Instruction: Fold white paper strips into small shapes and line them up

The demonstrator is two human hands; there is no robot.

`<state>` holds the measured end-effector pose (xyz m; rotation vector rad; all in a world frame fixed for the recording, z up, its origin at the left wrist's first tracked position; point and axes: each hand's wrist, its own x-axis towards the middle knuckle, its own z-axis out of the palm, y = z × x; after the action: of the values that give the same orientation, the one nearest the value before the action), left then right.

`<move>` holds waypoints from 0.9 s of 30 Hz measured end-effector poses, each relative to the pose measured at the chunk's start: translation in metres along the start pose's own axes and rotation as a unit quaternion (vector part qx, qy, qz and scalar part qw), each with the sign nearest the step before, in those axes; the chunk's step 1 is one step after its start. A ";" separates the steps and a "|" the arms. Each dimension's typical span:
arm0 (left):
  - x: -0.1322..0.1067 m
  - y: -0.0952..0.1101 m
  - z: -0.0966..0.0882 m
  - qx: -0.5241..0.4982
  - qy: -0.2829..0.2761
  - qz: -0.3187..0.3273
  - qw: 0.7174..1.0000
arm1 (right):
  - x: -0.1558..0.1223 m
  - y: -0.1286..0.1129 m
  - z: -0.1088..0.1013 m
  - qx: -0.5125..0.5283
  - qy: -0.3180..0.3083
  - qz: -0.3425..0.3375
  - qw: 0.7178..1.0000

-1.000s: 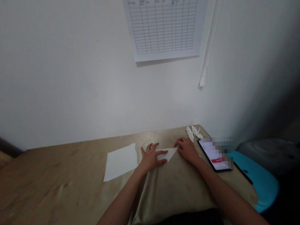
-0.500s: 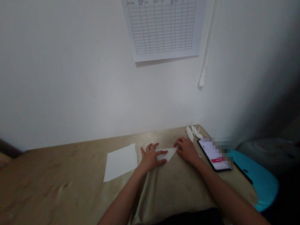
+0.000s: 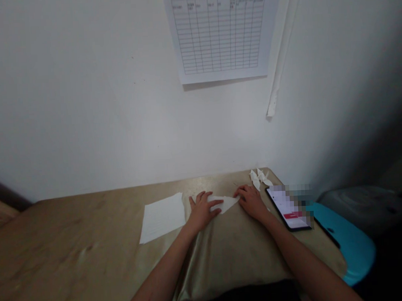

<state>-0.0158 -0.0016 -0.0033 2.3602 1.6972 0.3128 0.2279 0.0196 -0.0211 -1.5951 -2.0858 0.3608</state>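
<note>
A small piece of white folded paper (image 3: 228, 204) with a pointed right end lies on the brown-covered table. My left hand (image 3: 202, 210) rests over its left part, fingers spread, with the index finger and thumb on the paper. Bent fingers of my right hand (image 3: 251, 201) close at the paper's pointed right tip; the thumb is mostly hidden. Left of my left hand lies a larger white sheet (image 3: 164, 217), flat on the table. Several small folded white paper pieces (image 3: 259, 178) sit beyond my right hand.
A smartphone (image 3: 286, 211) with a lit, partly pixelated screen lies by the table's right edge. Beside that edge stands a turquoise stool or chair (image 3: 358, 245). A printed chart (image 3: 221, 38) hangs on the white wall behind the brown table (image 3: 92, 244).
The folded paper's lower corner has shifted slightly up and left. My left thumb has moved a little upward on it. The right hand stays at the tip, and the view has moved slightly.
</note>
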 end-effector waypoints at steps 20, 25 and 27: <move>0.001 -0.003 -0.001 0.000 0.053 0.048 0.997 | -0.003 0.004 0.001 0.076 -0.018 -0.080 0.994; 0.002 -0.004 0.000 0.005 0.053 0.057 0.997 | -0.002 0.006 0.007 0.095 -0.017 -0.091 0.991; 0.002 -0.004 0.000 0.003 0.050 0.050 0.998 | -0.002 0.006 0.008 0.110 -0.015 -0.100 0.989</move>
<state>-0.0187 0.0015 -0.0044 2.4770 1.6271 0.4490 0.2293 0.0206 -0.0313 -1.2494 -2.1230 0.5246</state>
